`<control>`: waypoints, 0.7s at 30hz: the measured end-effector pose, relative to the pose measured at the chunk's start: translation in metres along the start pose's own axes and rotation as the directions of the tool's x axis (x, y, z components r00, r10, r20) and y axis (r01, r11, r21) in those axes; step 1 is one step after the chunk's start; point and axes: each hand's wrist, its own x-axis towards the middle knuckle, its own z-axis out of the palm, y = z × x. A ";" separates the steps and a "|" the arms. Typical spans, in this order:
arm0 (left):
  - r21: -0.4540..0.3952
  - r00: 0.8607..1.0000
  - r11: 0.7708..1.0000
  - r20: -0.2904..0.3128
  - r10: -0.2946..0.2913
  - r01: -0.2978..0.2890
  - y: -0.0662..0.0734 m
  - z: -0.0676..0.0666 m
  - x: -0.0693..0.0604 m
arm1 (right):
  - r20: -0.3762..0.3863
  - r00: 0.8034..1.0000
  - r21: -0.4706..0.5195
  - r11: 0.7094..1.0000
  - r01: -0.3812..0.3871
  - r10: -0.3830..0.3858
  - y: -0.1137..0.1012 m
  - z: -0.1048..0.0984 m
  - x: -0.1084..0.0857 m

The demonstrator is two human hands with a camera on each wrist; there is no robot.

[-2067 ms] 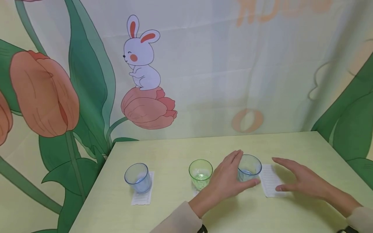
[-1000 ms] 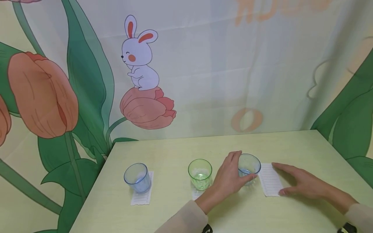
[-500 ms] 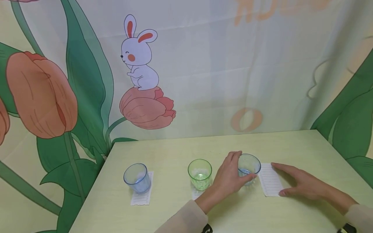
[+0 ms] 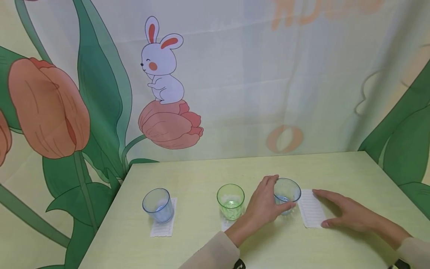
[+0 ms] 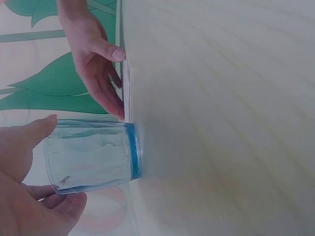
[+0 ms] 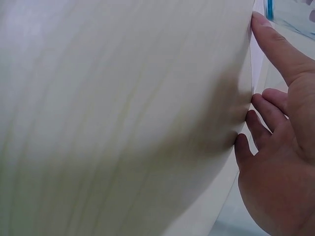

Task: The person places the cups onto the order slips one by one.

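A clear glass with a blue rim stands upright on the table, just left of a slip of lined paper. My left hand holds this glass, thumb on the near side and fingers on the far side; the left wrist view also shows the glass between them. At the paper's right edge rests my right hand, thumb and fingers spread apart. Its fingertips touch down on the paper or the table there; which one is hard to tell. In the right wrist view those fingers are loosely bent.
A green glass stands left of my left hand, on a paper slip partly hidden by the forearm. Farther left, another blue glass sits on its own slip. Behind the table hangs a printed curtain.
Since the oldest frame, my left hand has closed around the blue glass. My right hand has come down to the paper's edge. Over the last half second both hands have stayed still.
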 end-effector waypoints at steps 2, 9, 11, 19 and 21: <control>-0.003 1.000 1.000 -0.001 -0.003 0.003 0.000 0.000 0.000 | -0.003 1.000 -0.003 1.000 -0.012 0.012 0.000 0.000 0.000; 0.006 1.000 1.000 -0.022 0.013 -0.013 -0.002 0.000 0.002 | -0.007 1.000 -0.014 1.000 -0.020 0.020 0.002 0.002 0.000; 0.005 0.999 1.000 -0.028 0.022 -0.022 -0.003 0.000 0.002 | -0.006 1.000 -0.011 1.000 -0.017 0.017 0.002 0.003 0.000; -0.001 0.998 0.998 -0.038 0.057 -0.057 -0.003 0.003 0.007 | -0.014 1.000 -0.003 1.000 0.000 0.000 0.002 0.002 0.000; -0.004 0.997 0.998 -0.037 0.067 -0.067 -0.001 0.003 0.009 | -0.013 1.000 0.005 1.000 -0.006 0.006 0.002 0.002 -0.001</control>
